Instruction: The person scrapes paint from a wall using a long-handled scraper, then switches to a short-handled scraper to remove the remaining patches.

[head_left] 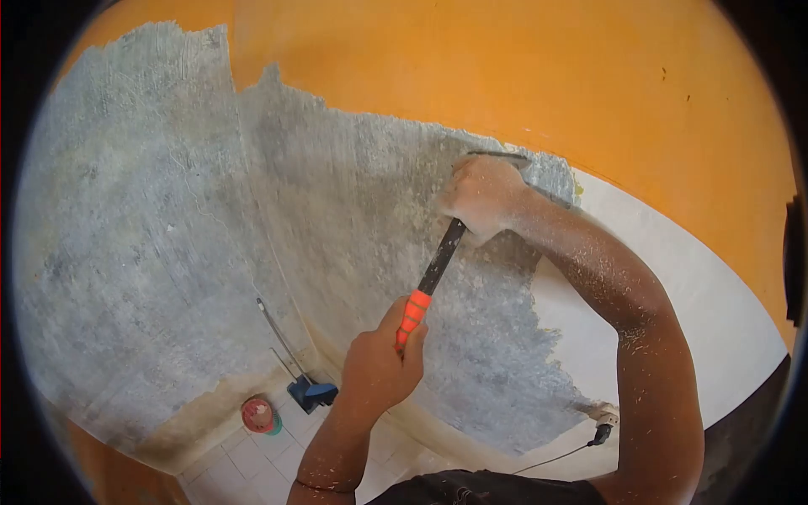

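A scraper with a black shaft (441, 257) and an orange grip (412, 318) slants up across the wall. Low on it, my left hand (383, 366) is wrapped round the orange grip. My right hand (484, 195) is closed round the upper end, close to the blade (501, 156). That blade lies at the ragged border between the bare grey wall (353, 185) and the orange paint (505, 67). Pale flakes dot my right forearm. The part of the tool inside my right hand is hidden.
A blue dustpan (313, 394) with a long handle and a red bucket (257, 414) stand on the tiled floor (227, 480) at lower left. A plug with a cable (601, 434) sits in a wall socket at lower right. White wall (665, 278) lies beyond my right arm.
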A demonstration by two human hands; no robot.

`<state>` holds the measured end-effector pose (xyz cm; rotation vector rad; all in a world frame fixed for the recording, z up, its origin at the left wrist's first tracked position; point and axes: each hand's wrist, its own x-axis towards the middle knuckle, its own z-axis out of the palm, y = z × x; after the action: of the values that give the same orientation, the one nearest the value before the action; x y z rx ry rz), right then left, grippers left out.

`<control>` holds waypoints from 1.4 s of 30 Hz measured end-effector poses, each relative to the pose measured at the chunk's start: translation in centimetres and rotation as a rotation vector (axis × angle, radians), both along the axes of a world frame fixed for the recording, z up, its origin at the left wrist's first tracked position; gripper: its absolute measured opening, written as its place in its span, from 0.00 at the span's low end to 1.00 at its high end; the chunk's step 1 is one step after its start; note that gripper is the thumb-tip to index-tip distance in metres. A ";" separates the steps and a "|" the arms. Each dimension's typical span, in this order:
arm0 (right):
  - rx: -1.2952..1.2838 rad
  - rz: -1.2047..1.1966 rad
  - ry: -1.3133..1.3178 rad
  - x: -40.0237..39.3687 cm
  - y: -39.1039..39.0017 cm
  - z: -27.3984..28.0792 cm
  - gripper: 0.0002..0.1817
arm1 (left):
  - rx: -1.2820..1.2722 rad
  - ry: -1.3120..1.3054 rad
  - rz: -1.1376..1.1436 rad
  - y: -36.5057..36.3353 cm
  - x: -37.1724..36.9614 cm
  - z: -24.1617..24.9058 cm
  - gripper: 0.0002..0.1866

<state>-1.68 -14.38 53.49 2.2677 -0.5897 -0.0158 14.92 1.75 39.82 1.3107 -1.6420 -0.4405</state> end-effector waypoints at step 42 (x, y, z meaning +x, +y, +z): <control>-0.005 -0.179 -0.113 1.2 -0.3 -0.1 0.14 | -0.124 -0.043 -0.007 -3.8 3.5 0.0 0.21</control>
<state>-0.50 -14.73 53.39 2.2145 -0.8508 0.0258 18.40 -2.00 39.81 1.2296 -1.6832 -0.3112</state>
